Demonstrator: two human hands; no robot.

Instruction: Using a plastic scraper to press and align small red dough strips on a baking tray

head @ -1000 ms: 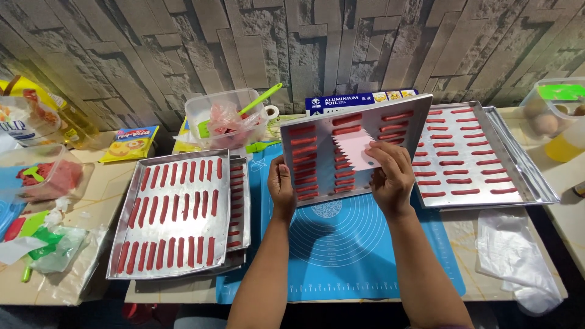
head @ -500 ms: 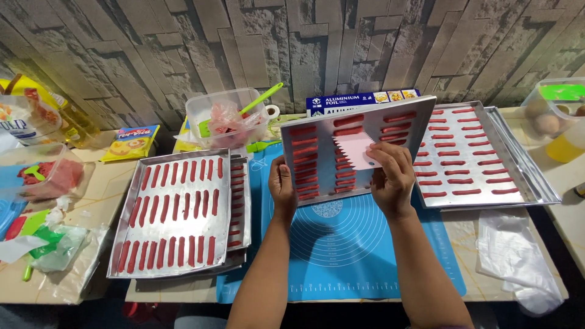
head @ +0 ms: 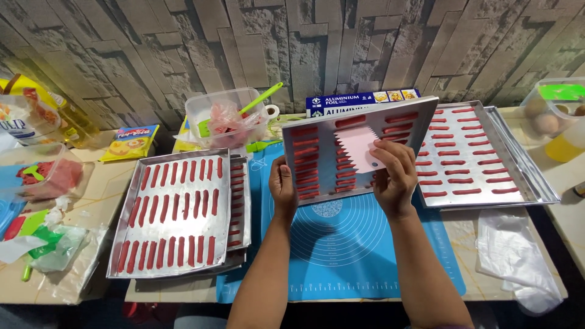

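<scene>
A blue silicone mat (head: 341, 256) is spread over the table. Above it, a metal tray (head: 323, 131) lined with red piped strips is held tilted. Its lower left edge is gripped by the closed left hand (head: 283, 189). A pink toothed scraper (head: 356, 148) is pinched by the right hand (head: 395, 176) and pressed against the tray's surface.

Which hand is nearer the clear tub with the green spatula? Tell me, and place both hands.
Left. The left hand grips the tilted tray's lower left edge, below and right of the clear tub; the right hand, holding a pink scraper, is farther right.
</scene>
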